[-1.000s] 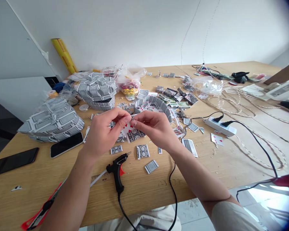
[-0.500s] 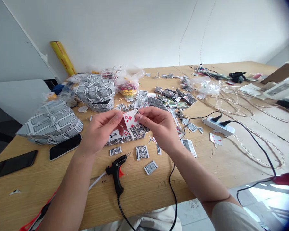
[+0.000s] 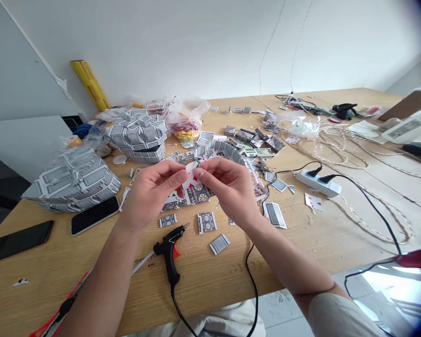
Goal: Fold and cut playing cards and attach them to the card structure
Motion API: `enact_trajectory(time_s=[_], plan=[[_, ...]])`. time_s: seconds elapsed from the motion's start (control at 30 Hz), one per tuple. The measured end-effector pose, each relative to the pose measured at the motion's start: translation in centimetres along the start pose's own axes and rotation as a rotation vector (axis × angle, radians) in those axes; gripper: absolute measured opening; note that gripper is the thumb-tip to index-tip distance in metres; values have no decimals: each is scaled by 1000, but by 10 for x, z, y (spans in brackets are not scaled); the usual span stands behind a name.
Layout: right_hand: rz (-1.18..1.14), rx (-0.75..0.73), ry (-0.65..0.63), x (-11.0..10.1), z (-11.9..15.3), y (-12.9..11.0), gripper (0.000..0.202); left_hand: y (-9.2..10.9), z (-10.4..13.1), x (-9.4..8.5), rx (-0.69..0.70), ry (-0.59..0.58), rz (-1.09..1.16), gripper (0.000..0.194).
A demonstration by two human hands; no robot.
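A playing card [image 3: 191,177] with red diamonds is pinched between my two hands. My left hand [image 3: 157,187] grips its left side, thumb on the face, and covers much of it. On the right edge, my right hand [image 3: 226,182] is closed on the same card. Behind and below the hands sits a partly built structure of folded cards [image 3: 224,150], partly hidden. Nearer to me lie a black glue gun [image 3: 170,250] with its nozzle pointing up and right, and several small folded cards [image 3: 206,222].
Two boxy models of cards, one in front [image 3: 77,180] and one behind [image 3: 138,135], stand at left beside two phones [image 3: 94,215]. At right are a power strip [image 3: 317,183], coiled rope [image 3: 337,154] and scattered card packs [image 3: 252,140]. The glue gun's cord [image 3: 254,281] runs below my right arm.
My left hand has moved slightly right, closer to my right hand. The card has turned or bent between them, and less of its printed face shows. The glue gun lies where it was.
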State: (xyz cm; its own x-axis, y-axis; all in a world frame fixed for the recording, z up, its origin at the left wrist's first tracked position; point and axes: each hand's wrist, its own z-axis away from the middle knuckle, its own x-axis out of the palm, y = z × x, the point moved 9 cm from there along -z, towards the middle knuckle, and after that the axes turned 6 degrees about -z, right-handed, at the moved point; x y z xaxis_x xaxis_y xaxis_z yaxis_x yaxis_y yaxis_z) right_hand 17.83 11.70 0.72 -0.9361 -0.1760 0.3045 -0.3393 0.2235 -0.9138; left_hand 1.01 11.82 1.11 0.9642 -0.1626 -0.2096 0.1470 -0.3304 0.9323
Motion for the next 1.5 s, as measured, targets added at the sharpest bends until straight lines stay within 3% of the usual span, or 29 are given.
enact_trajectory(time_s=[0.33, 0.43, 0.53, 0.7, 1.17, 1.5], plan=[[24, -30, -2, -1, 3, -1, 21, 6, 3, -4, 62, 160, -80, 15], [16, -15, 14, -3, 2, -2, 22, 1, 2, -2, 35, 137, -7, 21], [5, 27, 25, -5, 1, -4, 25, -6, 1, 3, -15, 34, 127, 33], [6, 53, 9, -4, 1, -7, 26, -11, -1, 7, -75, -54, 185, 29], [37, -75, 1, -1, 7, -8, 21, -5, -1, -2, 5, 71, 53, 22], [53, -55, -7, 1, 9, -7, 26, 2, 2, -5, 41, 111, -17, 20]])
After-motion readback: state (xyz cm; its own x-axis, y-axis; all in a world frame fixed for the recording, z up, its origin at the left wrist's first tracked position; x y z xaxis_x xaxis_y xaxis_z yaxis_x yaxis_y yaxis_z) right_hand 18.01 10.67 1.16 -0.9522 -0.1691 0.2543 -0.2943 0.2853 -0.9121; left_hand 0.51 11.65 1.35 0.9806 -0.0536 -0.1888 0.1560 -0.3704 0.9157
